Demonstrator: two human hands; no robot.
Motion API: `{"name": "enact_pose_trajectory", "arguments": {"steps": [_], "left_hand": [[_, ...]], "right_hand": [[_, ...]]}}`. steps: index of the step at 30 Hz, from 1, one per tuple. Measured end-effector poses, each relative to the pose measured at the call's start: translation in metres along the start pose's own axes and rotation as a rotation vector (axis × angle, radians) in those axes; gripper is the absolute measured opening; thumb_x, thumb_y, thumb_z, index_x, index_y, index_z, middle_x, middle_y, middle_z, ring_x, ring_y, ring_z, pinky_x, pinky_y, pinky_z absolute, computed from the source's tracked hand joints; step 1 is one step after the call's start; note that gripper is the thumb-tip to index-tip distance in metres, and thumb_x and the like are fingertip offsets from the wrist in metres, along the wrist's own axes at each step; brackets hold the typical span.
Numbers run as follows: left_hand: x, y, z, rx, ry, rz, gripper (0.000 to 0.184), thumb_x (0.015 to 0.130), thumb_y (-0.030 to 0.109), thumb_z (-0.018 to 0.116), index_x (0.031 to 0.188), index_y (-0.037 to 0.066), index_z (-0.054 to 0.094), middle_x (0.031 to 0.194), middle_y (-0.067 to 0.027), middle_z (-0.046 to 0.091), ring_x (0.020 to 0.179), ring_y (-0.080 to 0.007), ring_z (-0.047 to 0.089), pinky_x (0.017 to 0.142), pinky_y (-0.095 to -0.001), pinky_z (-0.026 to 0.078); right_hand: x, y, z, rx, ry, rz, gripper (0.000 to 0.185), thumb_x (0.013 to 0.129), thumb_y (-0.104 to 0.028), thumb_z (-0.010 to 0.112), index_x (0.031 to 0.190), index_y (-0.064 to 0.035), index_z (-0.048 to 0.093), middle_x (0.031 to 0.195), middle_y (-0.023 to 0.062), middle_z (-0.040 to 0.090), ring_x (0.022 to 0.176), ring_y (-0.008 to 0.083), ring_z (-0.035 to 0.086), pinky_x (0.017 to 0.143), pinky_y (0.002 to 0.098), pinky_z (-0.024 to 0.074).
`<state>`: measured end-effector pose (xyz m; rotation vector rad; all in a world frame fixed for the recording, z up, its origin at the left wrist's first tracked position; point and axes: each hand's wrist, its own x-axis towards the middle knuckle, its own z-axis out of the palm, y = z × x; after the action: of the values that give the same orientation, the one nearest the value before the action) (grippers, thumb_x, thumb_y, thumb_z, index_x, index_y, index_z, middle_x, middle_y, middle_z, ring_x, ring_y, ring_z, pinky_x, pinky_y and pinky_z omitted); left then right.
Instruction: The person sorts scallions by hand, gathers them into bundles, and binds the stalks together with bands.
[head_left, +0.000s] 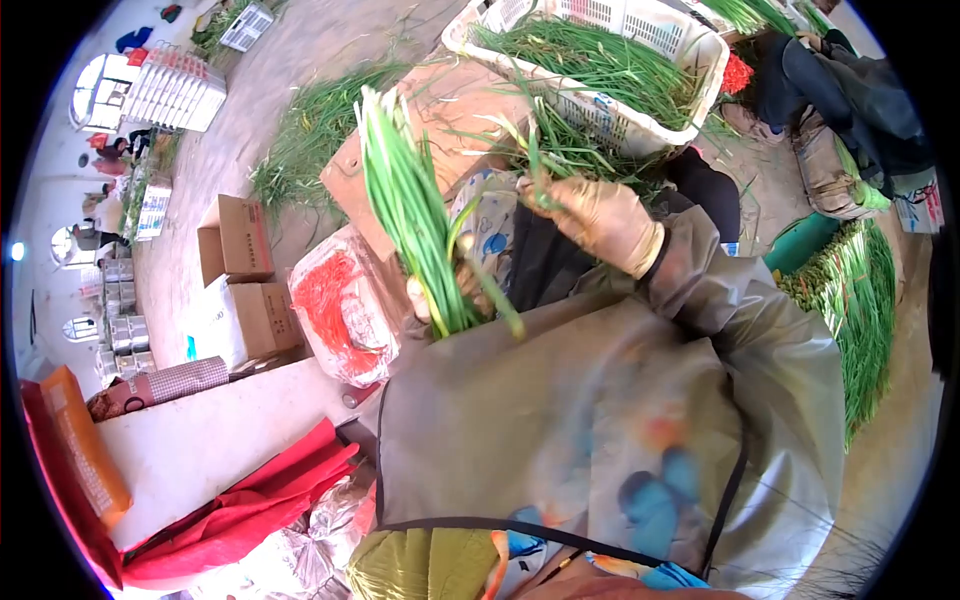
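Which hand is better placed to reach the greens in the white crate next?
Probably the right hand: it is nearer the white crate and seems to pinch only some leaves, while the left hand grips a green bunch.
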<state>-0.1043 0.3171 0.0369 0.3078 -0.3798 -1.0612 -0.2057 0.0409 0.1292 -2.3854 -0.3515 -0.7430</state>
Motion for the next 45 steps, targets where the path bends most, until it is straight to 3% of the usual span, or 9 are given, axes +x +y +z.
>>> {"name": "enact_pose_trajectory", "arguments": {"steps": [5,11,17,22,24,25,32,38,45], "left_hand": [[0.011,-0.004,0.006,0.016,0.051,-0.012,0.097,0.063,0.033,0.076,0.135,-0.001,0.020,0.094,-0.0095,0.056,0.066,-0.0143,0.053,0.051,-0.0246,0.043],[0.027,-0.019,0.016,0.011,0.119,-0.071,0.096,0.063,0.033,0.076,0.134,-0.001,0.021,0.094,-0.0099,0.056,0.067,-0.0149,0.054,0.052,-0.0249,0.044],[0.043,-0.023,0.010,0.022,0.145,-0.073,0.095,0.063,0.033,0.076,0.134,-0.001,0.022,0.094,-0.0103,0.056,0.067,-0.0154,0.054,0.053,-0.0251,0.045],[0.051,-0.019,0.003,0.034,0.144,-0.097,0.094,0.063,0.033,0.076,0.133,-0.001,0.023,0.094,-0.0106,0.056,0.068,-0.0159,0.055,0.054,-0.0254,0.045],[0.054,-0.019,0.008,0.038,0.145,-0.119,0.094,0.063,0.033,0.076,0.133,-0.001,0.023,0.094,-0.0108,0.056,0.068,-0.0161,0.055,0.054,-0.0254,0.045],[0.053,-0.021,0.010,0.041,0.147,-0.129,0.094,0.063,0.033,0.076,0.133,-0.001,0.024,0.094,-0.0108,0.056,0.069,-0.0162,0.055,0.054,-0.0255,0.046],[0.031,-0.022,0.019,0.034,0.166,-0.131,0.093,0.063,0.034,0.076,0.132,-0.002,0.025,0.095,-0.0113,0.056,0.070,-0.0169,0.055,0.055,-0.0258,0.046],[0.033,-0.026,0.016,0.028,0.172,-0.137,0.092,0.063,0.034,0.076,0.132,-0.002,0.026,0.095,-0.0117,0.056,0.070,-0.0174,0.056,0.056,-0.0260,0.047],[0.040,-0.035,0.017,0.035,0.213,-0.164,0.091,0.063,0.034,0.076,0.131,-0.002,0.028,0.095,-0.0122,0.056,0.071,-0.0181,0.056,0.057,-0.0263,0.048]], "right_hand": [[-0.003,-0.027,0.031,-0.344,-0.272,-0.190,0.006,0.075,-0.015,0.051,0.080,-0.0125,0.050,0.064,0.0038,0.050,0.054,0.0191,0.056,0.046,0.0345,0.0434],[-0.001,-0.035,0.053,-0.134,-0.919,0.194,0.020,0.073,-0.018,0.055,0.088,-0.0067,0.063,0.084,0.0186,0.063,0.073,0.0355,0.063,0.061,0.0435,0.0498],[0.002,-0.013,-0.025,0.191,-0.684,0.180,0.039,0.072,-0.033,0.061,0.102,-0.0077,0.063,0.091,0.0142,0.063,0.089,0.0303,0.060,0.080,0.0378,0.0467],[-0.013,0.023,-0.059,-0.058,-0.188,0.676,0.017,0.081,-0.023,0.059,0.090,-0.0088,0.063,0.086,0.0093,0.063,0.082,0.0244,0.061,0.072,0.0325,0.0487],[-0.005,0.005,-0.035,0.584,-0.141,0.559,0.017,0.081,-0.022,0.059,0.091,-0.0079,0.063,0.089,0.0092,0.063,0.083,0.0249,0.061,0.073,0.0326,0.0488],[-0.001,0.003,-0.015,0.339,-0.055,0.289,0.019,0.081,-0.022,0.058,0.094,-0.0072,0.062,0.092,0.0094,0.063,0.085,0.0261,0.060,0.074,0.0338,0.0488],[0.041,-0.003,0.026,-0.021,-0.265,0.146,0.035,0.073,-0.026,0.065,0.095,-0.0008,0.055,0.090,0.0131,0.057,0.085,0.0302,0.056,0.077,0.0381,0.0449],[0.059,0.014,0.009,0.944,-0.209,0.766,0.015,0.084,-0.015,0.059,0.087,-0.0016,0.052,0.073,0.0057,0.057,0.066,0.0143,0.059,0.057,0.0244,0.0494],[0.052,0.032,0.000,0.982,-0.316,0.651,0.014,0.082,-0.009,0.060,0.092,0.0003,0.056,0.074,0.0048,0.058,0.062,0.0106,0.054,0.055,0.0232,0.0460]]}}
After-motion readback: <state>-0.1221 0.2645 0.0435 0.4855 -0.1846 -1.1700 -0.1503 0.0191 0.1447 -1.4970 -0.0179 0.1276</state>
